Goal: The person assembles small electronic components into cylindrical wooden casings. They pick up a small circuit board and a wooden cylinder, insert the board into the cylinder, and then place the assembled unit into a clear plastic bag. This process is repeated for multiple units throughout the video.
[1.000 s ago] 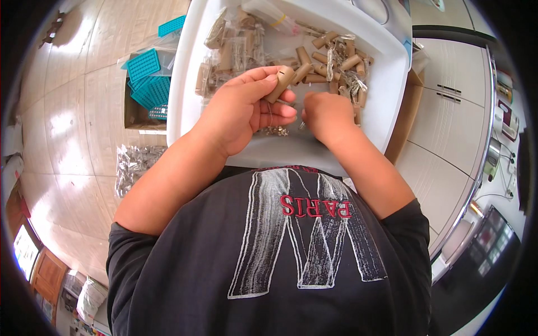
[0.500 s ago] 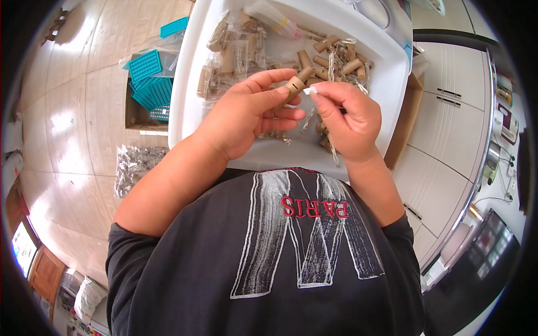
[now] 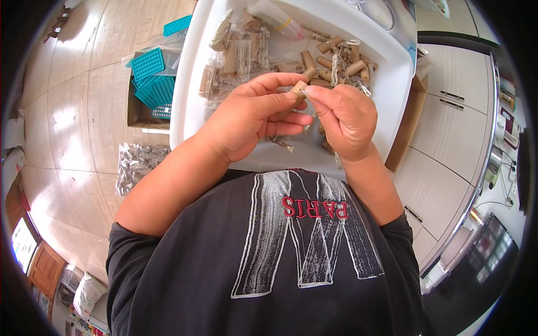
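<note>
A short brown cardboard tube (image 3: 299, 88) is held between the thumb and fingers of my left hand (image 3: 244, 112), its lower fingers loosely curled. My right hand (image 3: 348, 120) pinches thumb against forefinger right at the tube's end. Between those fingertips only a sliver of a small white piece shows; the rest is hidden. Both hands hover over a white plastic bin (image 3: 180, 84). Beyond them in the bin lie several loose brown tubes (image 3: 308, 60), with crinkled clear strips among them.
Clear bags with brown tubes (image 3: 241, 53) fill the bin's left side. Left of the bin stands a cardboard box with teal trays (image 3: 147, 63). A bag of silvery pieces (image 3: 140, 162) lies on the tiled floor. White cabinets (image 3: 448, 117) line the right.
My right fingertips have moved in against the tube, and the white piece is now mostly hidden. The tube has turned, so the dark mark on its side no longer shows.
</note>
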Available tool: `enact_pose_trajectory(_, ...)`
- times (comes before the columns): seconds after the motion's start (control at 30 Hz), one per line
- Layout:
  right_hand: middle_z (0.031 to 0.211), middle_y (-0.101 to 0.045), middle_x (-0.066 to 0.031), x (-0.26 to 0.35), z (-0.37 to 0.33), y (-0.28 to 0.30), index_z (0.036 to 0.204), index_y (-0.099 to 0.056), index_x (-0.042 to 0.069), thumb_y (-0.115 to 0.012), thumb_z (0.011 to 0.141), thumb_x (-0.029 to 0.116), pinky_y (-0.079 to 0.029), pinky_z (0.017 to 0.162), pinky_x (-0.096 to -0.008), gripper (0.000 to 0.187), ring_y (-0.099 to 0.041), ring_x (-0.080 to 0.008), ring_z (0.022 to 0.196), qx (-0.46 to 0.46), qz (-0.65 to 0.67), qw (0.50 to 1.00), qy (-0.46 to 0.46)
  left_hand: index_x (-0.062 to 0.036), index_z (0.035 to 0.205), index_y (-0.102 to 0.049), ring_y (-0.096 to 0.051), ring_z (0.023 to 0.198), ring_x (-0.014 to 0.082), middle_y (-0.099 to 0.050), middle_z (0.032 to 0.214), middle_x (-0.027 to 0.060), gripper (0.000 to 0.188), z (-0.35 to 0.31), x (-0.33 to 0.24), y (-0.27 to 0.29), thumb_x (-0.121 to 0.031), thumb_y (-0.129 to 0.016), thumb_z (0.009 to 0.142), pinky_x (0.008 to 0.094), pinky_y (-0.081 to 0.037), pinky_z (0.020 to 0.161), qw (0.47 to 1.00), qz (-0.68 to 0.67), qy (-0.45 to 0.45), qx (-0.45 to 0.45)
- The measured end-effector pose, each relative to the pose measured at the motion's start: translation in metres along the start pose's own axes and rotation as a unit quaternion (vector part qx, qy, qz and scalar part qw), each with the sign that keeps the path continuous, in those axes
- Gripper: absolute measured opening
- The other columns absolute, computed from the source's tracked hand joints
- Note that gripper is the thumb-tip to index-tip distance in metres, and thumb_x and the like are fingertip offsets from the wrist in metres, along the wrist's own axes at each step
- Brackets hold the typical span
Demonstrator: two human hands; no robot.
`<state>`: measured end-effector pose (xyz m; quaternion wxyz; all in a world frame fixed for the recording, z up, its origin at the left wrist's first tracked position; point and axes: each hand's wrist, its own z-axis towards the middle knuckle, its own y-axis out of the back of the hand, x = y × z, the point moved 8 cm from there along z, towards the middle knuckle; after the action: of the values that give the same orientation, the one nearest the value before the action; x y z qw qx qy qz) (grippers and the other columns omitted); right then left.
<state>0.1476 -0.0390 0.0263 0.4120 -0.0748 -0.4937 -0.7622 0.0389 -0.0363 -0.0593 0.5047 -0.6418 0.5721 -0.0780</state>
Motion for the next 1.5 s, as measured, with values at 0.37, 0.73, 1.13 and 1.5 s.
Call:
enact_pose_trajectory(0.37,0.059,-0.056,-0.0039,-0.006,-0.004,-0.005,0.087,-0.064,0.006,-0.072,0.068,0.006,-0.040,0.044,-0.0280,0.021,-0.052,-0.0186,0.047,0.007,0.022,0.993,-0.115,-0.0047,0.123,-0.047,-0.063,0.088,0.0171,-0.060,0.100,0.0074,0.033,0.001,-0.005,0.003,-0.011,-0.051,0.090,0.0284,-0.053,0.078,0.999,0.012,-0.043,-0.028)
enact_pose_trajectory(0.73,0.058,-0.057,-0.0052,0.005,0.002,-0.005,0.076,-0.059,0.005,-0.068,0.069,0.000,-0.040,0.043,-0.0290,0.013,-0.053,-0.0190,0.047,-0.009,0.005,0.999,-0.035,-0.0011,0.117,-0.050,-0.063,0.082,0.0153,-0.062,0.092,0.0078,0.030,0.005,-0.001,0.011,-0.019,-0.046,0.094,0.0265,-0.054,0.076,0.998,-0.046,-0.035,-0.036)
enact_pose_trajectory(1.13,0.061,-0.060,-0.0049,0.014,0.003,-0.001,0.079,-0.059,0.004,-0.067,0.069,-0.001,-0.041,0.044,-0.0285,0.013,-0.056,-0.0196,0.049,-0.020,0.004,1.000,-0.014,0.0043,0.111,-0.052,-0.063,0.081,0.0167,-0.062,0.089,0.0108,0.028,0.003,-0.003,0.010,-0.017,-0.046,0.094,0.0268,-0.052,0.077,0.997,-0.057,-0.044,-0.009)
enact_pose_trajectory(1.5,0.063,-0.061,-0.0046,0.015,0.005,-0.001,0.079,-0.059,0.003,-0.067,0.070,-0.001,-0.043,0.046,-0.0284,0.013,-0.058,-0.0197,0.051,-0.025,0.010,1.000,-0.014,0.0060,0.111,-0.052,-0.061,0.085,0.0167,-0.060,0.093,0.0102,0.028,0.002,-0.005,0.005,-0.016,-0.047,0.094,0.0286,-0.051,0.081,0.996,-0.078,-0.040,0.016)
